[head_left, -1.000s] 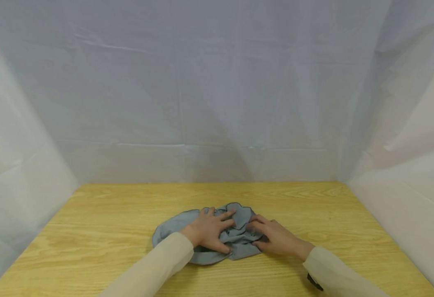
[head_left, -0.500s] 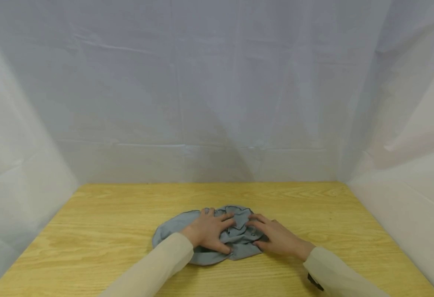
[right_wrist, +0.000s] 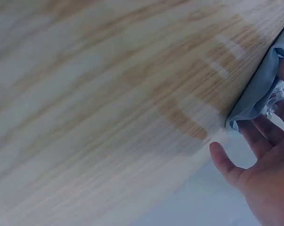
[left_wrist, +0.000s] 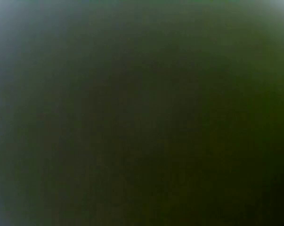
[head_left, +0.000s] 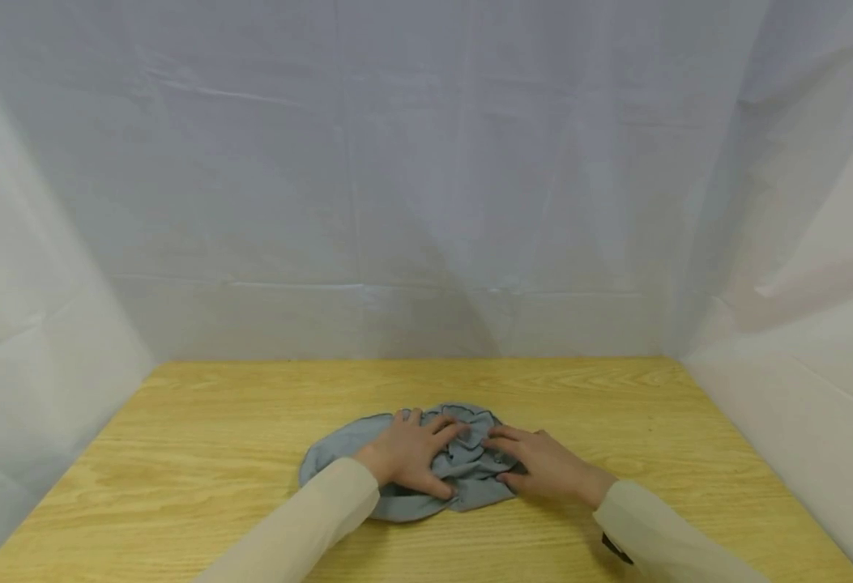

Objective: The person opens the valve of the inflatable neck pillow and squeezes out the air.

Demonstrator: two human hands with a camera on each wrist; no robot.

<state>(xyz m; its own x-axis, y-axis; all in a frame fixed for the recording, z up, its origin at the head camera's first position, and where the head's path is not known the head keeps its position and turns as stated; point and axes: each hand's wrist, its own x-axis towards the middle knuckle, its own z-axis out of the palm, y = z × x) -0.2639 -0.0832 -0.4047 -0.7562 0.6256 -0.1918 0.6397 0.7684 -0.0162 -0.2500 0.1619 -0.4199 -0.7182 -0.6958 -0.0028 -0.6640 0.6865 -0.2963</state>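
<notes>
A crumpled grey-blue cloth (head_left: 344, 437) with dark edging lies on the wooden table. It is smooth at its left end and bunched into folds at the right. Across its middle my left hand (head_left: 406, 453) rests with fingers spread and thumb pointing toward the right. At the bunched right end, my right hand (head_left: 552, 470) touches the folds with bent fingertips, thumb apart from the fingers. The right wrist view shows some fingers of this hand against the cloth edge, beside a small clear plastic piece (right_wrist: 272, 101). One finger there stands free of the cloth.
The yellow wood-grain table (head_left: 215, 421) has its far edge against a hanging white sheet (head_left: 411, 202). More white sheeting stands at the left (head_left: 25, 308) and right sides. The left wrist view is dark and blurred.
The raised fold at the cloth's far right edge has sunk flatter. My left index and middle fingers have shifted slightly over the folds; the right hand has barely moved.
</notes>
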